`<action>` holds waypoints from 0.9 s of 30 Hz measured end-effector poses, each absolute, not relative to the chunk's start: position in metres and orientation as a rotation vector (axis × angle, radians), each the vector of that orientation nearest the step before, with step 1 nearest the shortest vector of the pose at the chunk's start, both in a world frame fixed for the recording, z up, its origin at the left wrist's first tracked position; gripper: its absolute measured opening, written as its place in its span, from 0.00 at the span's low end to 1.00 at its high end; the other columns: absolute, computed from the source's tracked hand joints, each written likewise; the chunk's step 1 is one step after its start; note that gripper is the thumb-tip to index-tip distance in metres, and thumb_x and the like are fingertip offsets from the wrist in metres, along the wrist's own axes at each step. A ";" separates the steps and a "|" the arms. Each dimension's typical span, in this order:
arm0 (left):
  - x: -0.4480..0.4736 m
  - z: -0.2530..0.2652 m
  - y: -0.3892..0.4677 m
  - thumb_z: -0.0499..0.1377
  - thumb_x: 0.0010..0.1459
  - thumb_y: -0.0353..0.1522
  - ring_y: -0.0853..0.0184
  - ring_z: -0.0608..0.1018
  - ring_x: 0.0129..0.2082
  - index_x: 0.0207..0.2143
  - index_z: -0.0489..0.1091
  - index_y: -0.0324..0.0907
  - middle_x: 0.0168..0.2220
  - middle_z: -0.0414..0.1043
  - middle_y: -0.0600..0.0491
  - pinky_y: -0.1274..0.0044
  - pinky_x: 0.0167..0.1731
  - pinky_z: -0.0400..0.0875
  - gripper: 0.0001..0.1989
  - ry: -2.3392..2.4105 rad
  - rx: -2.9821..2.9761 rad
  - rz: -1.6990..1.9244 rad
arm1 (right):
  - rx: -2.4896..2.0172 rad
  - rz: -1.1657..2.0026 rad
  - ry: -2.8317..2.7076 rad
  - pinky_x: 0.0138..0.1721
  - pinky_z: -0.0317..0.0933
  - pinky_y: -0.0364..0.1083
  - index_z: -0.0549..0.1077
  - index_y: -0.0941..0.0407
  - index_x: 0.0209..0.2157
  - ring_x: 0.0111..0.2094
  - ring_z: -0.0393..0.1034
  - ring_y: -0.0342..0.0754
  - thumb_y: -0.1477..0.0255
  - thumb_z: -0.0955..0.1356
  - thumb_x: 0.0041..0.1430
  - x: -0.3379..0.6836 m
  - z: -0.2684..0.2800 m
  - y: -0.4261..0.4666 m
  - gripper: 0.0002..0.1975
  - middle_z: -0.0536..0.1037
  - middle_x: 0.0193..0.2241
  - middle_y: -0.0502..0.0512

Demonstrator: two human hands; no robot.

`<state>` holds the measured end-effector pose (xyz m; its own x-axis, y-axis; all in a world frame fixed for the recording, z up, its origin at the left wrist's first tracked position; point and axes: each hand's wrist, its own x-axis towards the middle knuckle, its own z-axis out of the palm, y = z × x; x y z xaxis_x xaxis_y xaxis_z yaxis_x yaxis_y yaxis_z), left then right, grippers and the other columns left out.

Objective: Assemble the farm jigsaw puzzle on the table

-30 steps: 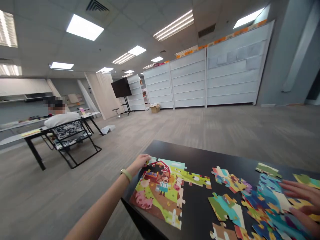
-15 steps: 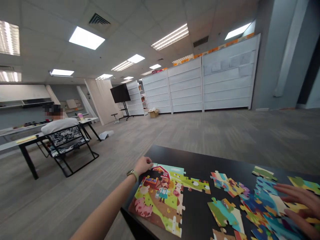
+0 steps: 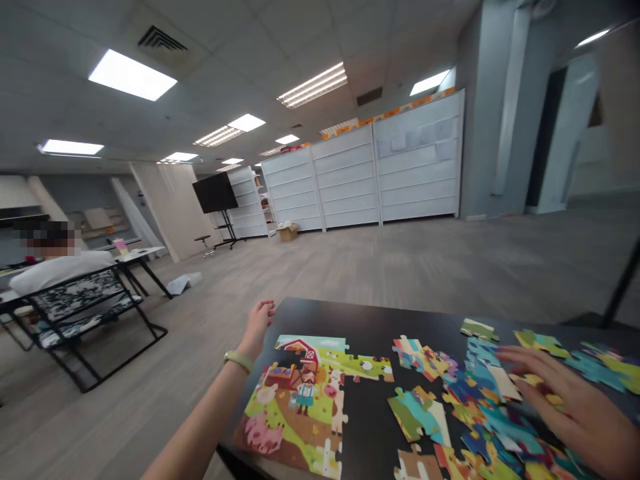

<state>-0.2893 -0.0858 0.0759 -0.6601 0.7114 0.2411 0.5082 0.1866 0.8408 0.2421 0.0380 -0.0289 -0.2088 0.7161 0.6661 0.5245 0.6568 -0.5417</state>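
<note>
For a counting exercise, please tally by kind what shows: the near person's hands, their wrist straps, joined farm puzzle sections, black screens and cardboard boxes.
Hands: 2 (left hand, right hand)
Green wrist strap: 1
Joined farm section: 1
Black screen: 1
Cardboard box: 1
Total: 6

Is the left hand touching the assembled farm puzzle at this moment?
Apart. The head view shows it: dark table is visible between the left hand and the upper left corner of the assembled farm puzzle.
</note>
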 end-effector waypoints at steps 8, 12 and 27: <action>-0.061 0.055 -0.090 0.58 0.60 0.34 0.53 0.73 0.49 0.45 0.75 0.47 0.46 0.74 0.48 0.61 0.51 0.67 0.11 1.582 2.426 0.633 | -1.399 0.371 -1.855 0.47 0.71 0.59 0.75 0.55 0.44 0.40 0.78 0.58 0.76 0.59 0.46 0.268 -0.004 0.034 0.23 0.81 0.41 0.62; -0.005 0.027 -0.070 0.55 0.66 0.40 0.46 0.63 0.64 0.62 0.65 0.47 0.64 0.63 0.43 0.53 0.59 0.62 0.23 1.626 2.473 0.519 | -1.415 0.345 -1.962 0.51 0.69 0.55 0.76 0.54 0.39 0.44 0.77 0.54 0.81 0.59 0.46 0.268 -0.002 0.028 0.21 0.81 0.40 0.58; -0.021 0.036 -0.081 0.51 0.70 0.43 0.49 0.54 0.71 0.65 0.62 0.59 0.71 0.52 0.52 0.49 0.66 0.55 0.22 1.206 2.459 0.292 | -1.395 0.402 -2.311 0.54 0.61 0.55 0.75 0.54 0.46 0.52 0.70 0.57 0.78 0.64 0.53 0.254 -0.001 0.011 0.18 0.78 0.48 0.59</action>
